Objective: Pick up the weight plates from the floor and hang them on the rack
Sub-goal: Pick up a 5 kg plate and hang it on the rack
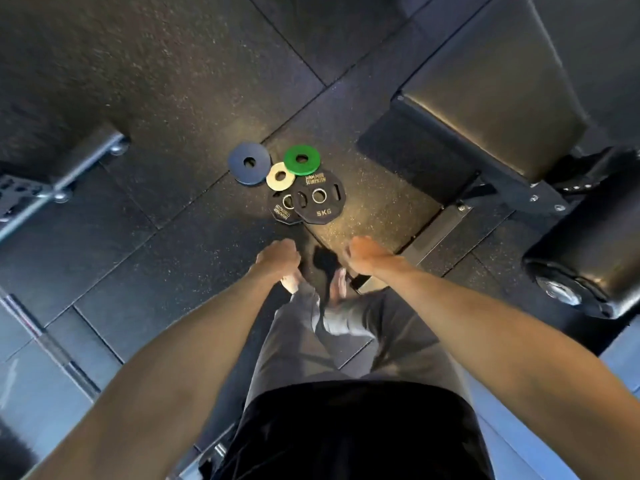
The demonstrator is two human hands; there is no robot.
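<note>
Reaching over the floor, we hold nothing: left hand and right hand hang loosely curled, short of the plates. Mid-floor lie the blue plate, cream plate and green plate; the 5KG plate overlaps another black plate. A bench stands right.
</note>
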